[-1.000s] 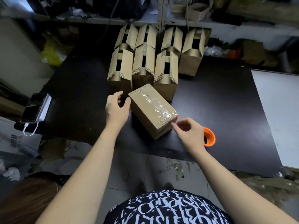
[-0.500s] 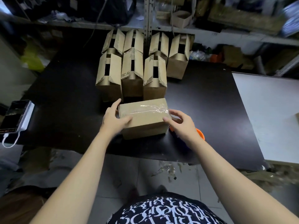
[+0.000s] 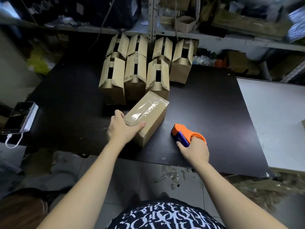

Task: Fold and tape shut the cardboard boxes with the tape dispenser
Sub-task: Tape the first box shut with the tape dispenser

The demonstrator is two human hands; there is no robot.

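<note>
A closed cardboard box [image 3: 149, 116] lies on the black table [image 3: 206, 113], angled with its far end to the right, clear tape running along its top. My left hand [image 3: 123, 129] grips its near end, thumb across the taped top. My right hand [image 3: 194, 150] is closed on the orange tape dispenser [image 3: 188, 134], which rests on the table right of the box, its blue part toward me. Several open boxes [image 3: 140, 75] with raised flaps stand in two rows behind the taped box.
A phone on a white power bank [image 3: 21, 117] lies at the table's left edge with a cable hanging. A white board [image 3: 272, 121] borders the table on the right. Cluttered shelves [image 3: 181, 22] run along the back. Tape scraps litter the floor.
The taped box has turned so its far end points up and right. My right hand left the box and took hold of the tape dispenser. My left hand stayed on the box.
</note>
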